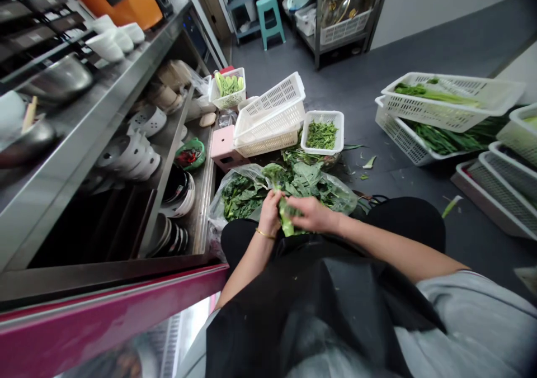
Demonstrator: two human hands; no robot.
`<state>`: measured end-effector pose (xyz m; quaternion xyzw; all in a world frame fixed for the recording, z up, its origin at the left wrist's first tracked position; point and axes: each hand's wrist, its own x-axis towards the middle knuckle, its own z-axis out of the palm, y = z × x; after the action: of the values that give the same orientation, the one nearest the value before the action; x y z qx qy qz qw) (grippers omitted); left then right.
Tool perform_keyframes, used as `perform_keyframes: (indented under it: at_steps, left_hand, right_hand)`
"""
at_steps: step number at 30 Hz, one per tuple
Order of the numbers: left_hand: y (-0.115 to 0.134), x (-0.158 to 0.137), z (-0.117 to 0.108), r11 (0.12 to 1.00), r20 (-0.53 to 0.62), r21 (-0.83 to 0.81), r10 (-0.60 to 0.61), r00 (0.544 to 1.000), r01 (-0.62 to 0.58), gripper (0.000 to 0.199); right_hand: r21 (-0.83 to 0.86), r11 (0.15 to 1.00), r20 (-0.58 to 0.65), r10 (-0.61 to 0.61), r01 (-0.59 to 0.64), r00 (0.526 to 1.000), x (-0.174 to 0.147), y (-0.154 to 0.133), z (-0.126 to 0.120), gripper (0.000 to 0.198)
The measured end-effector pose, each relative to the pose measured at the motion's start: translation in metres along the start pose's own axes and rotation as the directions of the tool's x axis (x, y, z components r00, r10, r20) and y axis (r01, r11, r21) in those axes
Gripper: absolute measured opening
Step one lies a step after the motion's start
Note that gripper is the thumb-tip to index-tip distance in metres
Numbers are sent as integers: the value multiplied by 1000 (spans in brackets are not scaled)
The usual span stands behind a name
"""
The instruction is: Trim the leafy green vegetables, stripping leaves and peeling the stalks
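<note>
My left hand point(271, 211), with a thin yellow bangle at its wrist, is closed round a green vegetable stalk point(287, 225). The stalk has a thick pale stem and a bushy green head that looks like broccoli. Blurred by motion, my right hand point(314, 214) is at the stem's right side, its fingers bent toward it; a grip cannot be made out. Just beyond both hands lie large dark green leaves point(310, 178) in a clear plastic bag point(344, 192). More leafy greens point(243, 196) fill a bag at the left.
Ahead stand a white basket of chopped greens point(322, 135), stacked white baskets point(272, 112) and a pink stool point(226, 146). Baskets of long greens point(444, 101) are at the right. A metal shelf unit point(104, 98) with bowls runs along the left. Leaf scraps point(370, 162) lie on the floor.
</note>
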<state>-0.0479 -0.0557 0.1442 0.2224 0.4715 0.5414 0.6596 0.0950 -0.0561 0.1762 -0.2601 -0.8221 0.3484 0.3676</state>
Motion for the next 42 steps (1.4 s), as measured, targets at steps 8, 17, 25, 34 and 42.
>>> perform_keyframes:
  at_steps: [8,17,25,34,42]
  left_hand:
    - [-15,-17,7,979,91,165,110,990,-124,32]
    - [-8,-6,-1,998,-17,30,-58,998,59,20]
    - [1,-15,0,991,77,-28,-129,989,132,24]
    - [-4,-15,0,966,35,177,186,982,-189,27]
    - [-15,-13,-3,798,8,467,427,904,-381,23]
  right_hand:
    - [347,783,-127,585,-517,801,23,43,-15,33]
    - [-307,950,-64,36,-54,997,5,28,10,13]
    - [-100,909,-231,375,-405,898,7,34,-13,28]
    - [-71,912,-269,373,-405,888,16,31,-10,41]
    - [-65,896,-245,412,-439,878,28,55,-3,27]
